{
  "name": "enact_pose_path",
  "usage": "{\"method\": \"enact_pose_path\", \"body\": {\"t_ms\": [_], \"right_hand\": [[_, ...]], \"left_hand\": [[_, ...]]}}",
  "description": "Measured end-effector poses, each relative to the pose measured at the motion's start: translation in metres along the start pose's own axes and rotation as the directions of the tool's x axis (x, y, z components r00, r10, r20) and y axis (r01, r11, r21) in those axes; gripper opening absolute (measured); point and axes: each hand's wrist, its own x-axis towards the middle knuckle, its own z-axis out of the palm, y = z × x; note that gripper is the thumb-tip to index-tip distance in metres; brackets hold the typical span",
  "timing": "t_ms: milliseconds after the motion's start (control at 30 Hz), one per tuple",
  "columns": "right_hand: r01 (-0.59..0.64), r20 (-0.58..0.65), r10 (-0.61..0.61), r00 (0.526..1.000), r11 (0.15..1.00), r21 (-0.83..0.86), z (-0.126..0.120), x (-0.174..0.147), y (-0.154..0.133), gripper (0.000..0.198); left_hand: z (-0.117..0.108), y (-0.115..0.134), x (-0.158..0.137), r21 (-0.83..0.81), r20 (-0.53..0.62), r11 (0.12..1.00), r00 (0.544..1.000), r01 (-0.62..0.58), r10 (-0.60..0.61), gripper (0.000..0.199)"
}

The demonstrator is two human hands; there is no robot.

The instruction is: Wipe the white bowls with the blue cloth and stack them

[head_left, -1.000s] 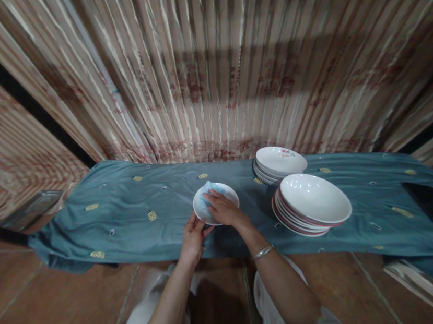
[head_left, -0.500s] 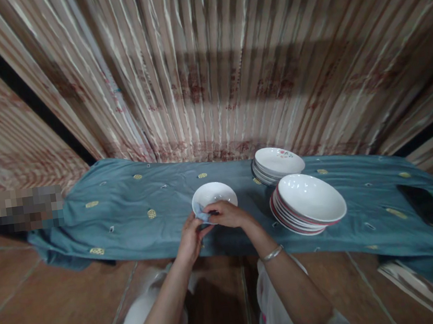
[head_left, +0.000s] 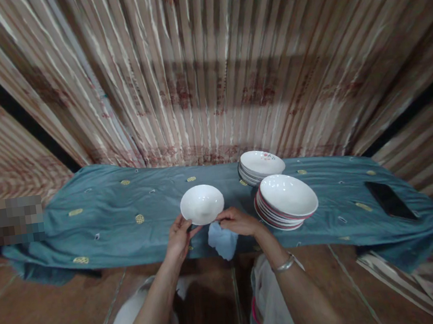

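Observation:
A white bowl (head_left: 201, 204) is tilted toward me over the near side of the cloth-covered bench. My left hand (head_left: 179, 236) grips its lower left rim, thumb at the edge and fingers underneath. At the bowl's lower right rim is my right hand (head_left: 239, 221), closed on a light blue cloth (head_left: 223, 241) that hangs down below the bowl. Whether the right fingers also pinch the rim is hard to make out. To the right stands a stack of red-rimmed white bowls (head_left: 288, 195), and behind it a stack of white plates (head_left: 262, 164) with a floral print.
A teal patterned cloth (head_left: 113, 217) covers the bench. A black phone (head_left: 390, 199) lies at its right end. Pleated curtains (head_left: 189, 70) hang directly behind, with dark slanted poles (head_left: 15, 102) at the sides. Tiled floor (head_left: 61, 312) shows in front.
The blue cloth has come out of the bowl and now hangs below its rim. My right hand has moved from inside the bowl to its lower right edge. The view has shifted slightly.

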Motion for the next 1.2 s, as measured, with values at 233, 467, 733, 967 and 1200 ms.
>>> {"method": "enact_pose_path", "body": {"t_ms": [233, 467, 733, 967, 1200], "right_hand": [[-0.233, -0.183, 0.177, 0.967, 0.906, -0.354, -0.007, -0.016, -0.007, 0.032], [-0.264, -0.450, 0.136, 0.883, 0.935, -0.236, -0.006, -0.034, -0.035, 0.053], [-0.055, -0.690, 0.011, 0.724, 0.998, -0.041, 0.004, -0.083, -0.044, 0.064], [-0.005, -0.753, 0.055, 0.656, 0.998, 0.069, -0.032, -0.141, -0.059, 0.065], [0.030, -0.777, 0.173, 0.605, 0.971, 0.239, -0.067, -0.172, -0.045, 0.074]], "left_hand": [[0.002, 0.009, -0.011, -0.017, -0.025, 1.000, 1.000, -0.014, 0.013, 0.033], [0.022, 0.029, -0.027, -0.034, 0.014, 0.996, 0.997, -0.077, 0.078, 0.038], [0.066, 0.045, -0.060, -0.015, 0.155, 0.995, 0.982, -0.102, 0.103, 0.052], [0.124, 0.040, -0.073, 0.052, 0.379, 0.991, 0.921, -0.121, 0.092, 0.059], [0.170, 0.014, -0.054, 0.196, 0.504, 0.939, 0.850, -0.284, 0.152, 0.053]]}}
